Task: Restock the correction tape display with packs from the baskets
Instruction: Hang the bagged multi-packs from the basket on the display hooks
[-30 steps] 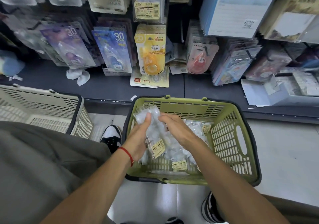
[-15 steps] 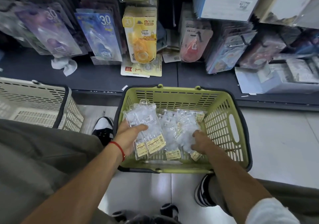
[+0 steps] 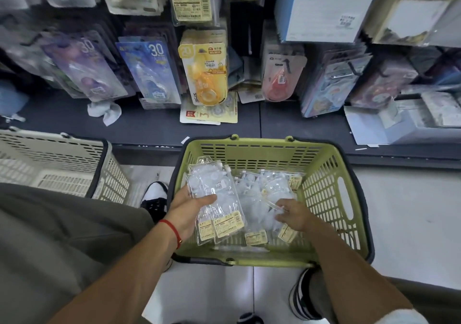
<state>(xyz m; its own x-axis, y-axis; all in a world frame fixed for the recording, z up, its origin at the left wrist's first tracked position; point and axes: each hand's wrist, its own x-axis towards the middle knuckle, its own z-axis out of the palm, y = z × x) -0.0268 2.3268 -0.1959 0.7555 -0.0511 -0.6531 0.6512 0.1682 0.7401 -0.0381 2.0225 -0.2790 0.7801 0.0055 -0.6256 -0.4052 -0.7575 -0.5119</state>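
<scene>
Two baskets stood on the floor before the display shelf [image 3: 139,129]. The green basket [image 3: 324,189], directly ahead, contained a heap of clear correction tape packs [image 3: 259,194] with yellow price labels; the number in the heap could not be counted, though at least four labels were visible. The beige basket [image 3: 62,164], to the left and just beside the green one, showed only its slatted walls and floor; its contents could not be determined.

Two hands were inside the green basket. The left hand [image 3: 189,209] gripped a small stack of packs [image 3: 217,199], thumb across the front and fingers behind; two labelled lower ends showed side by side, so the stack held at least two packs. The stack was tilted and raised above the heap. The right hand [image 3: 291,214] rested on the heap with fingers curled onto a pack [image 3: 272,209]; whether it pinched that pack could not be told.

A red cord [image 3: 172,229] encircled the left wrist.

On the display, two carded packs marked "30" [image 3: 152,71], one yellow pack [image 3: 207,74] and one red pack [image 3: 279,79] hung at the front of their rows. Two shoes [image 3: 154,196] were visible beside the green basket.
</scene>
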